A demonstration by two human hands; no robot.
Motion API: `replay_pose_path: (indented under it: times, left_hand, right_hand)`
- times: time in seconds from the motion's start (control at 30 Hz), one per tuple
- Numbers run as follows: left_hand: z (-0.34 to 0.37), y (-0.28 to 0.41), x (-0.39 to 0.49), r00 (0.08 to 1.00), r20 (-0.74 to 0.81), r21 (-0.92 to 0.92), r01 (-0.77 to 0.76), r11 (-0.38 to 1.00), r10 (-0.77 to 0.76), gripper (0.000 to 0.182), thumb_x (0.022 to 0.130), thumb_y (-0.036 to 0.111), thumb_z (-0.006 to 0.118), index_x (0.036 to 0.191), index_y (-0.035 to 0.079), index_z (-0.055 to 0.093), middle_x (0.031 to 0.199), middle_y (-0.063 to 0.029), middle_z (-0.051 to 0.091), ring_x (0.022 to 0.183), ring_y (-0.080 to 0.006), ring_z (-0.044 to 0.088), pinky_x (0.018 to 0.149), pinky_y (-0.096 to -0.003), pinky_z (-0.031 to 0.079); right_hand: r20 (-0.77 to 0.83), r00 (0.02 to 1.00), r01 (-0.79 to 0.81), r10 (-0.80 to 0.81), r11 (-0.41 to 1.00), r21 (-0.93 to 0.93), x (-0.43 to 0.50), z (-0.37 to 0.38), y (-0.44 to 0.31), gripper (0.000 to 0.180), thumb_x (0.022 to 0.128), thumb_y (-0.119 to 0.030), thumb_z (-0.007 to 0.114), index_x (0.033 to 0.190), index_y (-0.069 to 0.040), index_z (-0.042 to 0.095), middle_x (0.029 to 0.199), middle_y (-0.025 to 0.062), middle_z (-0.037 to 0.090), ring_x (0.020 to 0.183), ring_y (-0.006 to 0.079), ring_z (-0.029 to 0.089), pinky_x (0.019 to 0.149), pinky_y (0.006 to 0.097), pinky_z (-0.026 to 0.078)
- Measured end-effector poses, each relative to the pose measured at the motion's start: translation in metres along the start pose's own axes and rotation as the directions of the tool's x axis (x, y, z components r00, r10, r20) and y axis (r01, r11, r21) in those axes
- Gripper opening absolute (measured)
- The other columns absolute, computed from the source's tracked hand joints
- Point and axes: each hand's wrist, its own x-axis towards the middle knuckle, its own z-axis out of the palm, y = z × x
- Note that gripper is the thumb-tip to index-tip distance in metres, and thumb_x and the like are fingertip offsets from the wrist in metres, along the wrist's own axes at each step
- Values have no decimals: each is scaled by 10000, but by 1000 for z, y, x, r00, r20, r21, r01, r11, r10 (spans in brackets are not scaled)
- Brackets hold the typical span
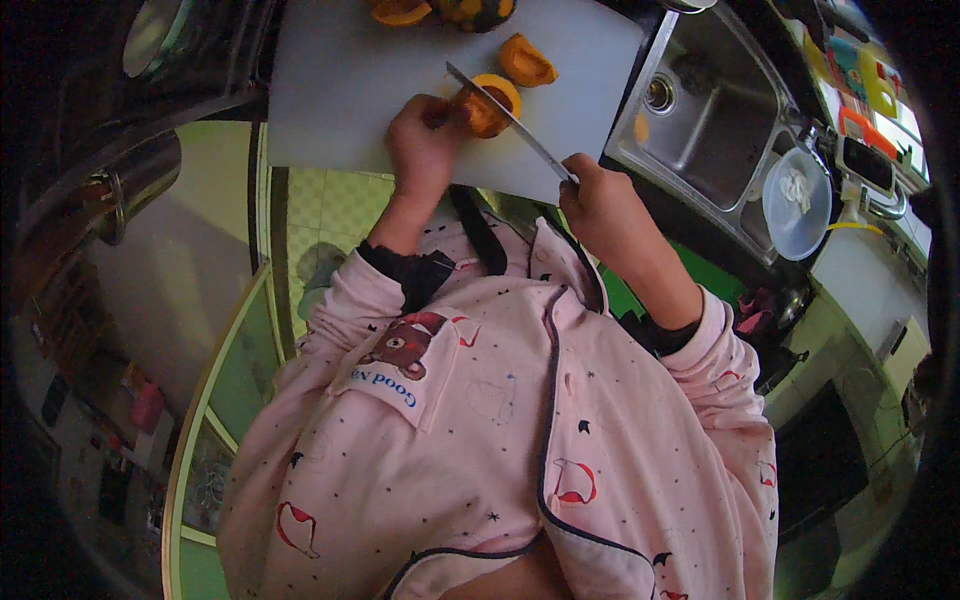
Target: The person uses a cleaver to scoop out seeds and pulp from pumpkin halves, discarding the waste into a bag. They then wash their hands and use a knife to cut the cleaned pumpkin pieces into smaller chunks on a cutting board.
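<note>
My right hand (600, 199) grips the handle of a kitchen knife (541, 145), whose blade slants up and left across a hollowed orange pumpkin piece (508, 88). At that piece's left side is my left hand (424, 146), its fingers bent against it and holding it on the white cutting board (337, 82). I cannot tell how deep the blade sits in the flesh. Just beyond lies another pumpkin wedge (528, 63). At the board's far edge are a cut piece (401, 11) and a dark, mottled-skinned pumpkin part (474, 12), both cropped by the frame.
Right of the board is a stainless steel sink (709, 142), with an orange scrap (641, 127) inside near the drain. A translucent plastic bowl (796, 232) holding something white and crumpled stands at its right rim, by the faucet (890, 208). A metal pot (146, 176) is at left.
</note>
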Motion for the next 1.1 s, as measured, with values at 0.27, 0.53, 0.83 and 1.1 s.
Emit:
replay_pose_path:
  times: [0.27,0.53,0.83,1.1]
  left_hand:
    - [-3,7,4,1000,21,12,21,1000,-21,226,757,182,772,844,-13,697,757,-137,701,673,-220,666,673,-335,520]
    - [-5,5,8,996,81,-37,-22,999,25,197,771,148,751,856,-25,712,765,-143,707,672,-215,667,663,-337,520]
    - [-8,13,11,995,96,-21,-20,1000,22,224,764,182,758,816,-29,704,737,-151,702,637,-234,666,646,-353,517]
    - [-12,5,11,959,222,-241,228,943,-175,201,809,134,747,895,-39,693,758,-91,700,645,-144,640,610,-310,515]
  right_hand:
    - [52,997,-51,56,994,-94,10,5,0,216,867,-89,532,1055,9,567,839,274,660,813,456,651,738,523,524]
    - [29,996,-82,87,987,-140,18,12,-6,193,859,-83,510,1022,10,554,828,278,655,808,463,648,733,533,525]
    - [55,997,-33,44,980,-195,39,17,5,207,850,-89,518,1011,35,553,810,276,653,802,459,650,729,533,526]
    - [-78,997,-2,-7,993,-118,67,61,27,219,843,-90,519,1041,-17,576,806,268,656,796,454,648,752,525,518]
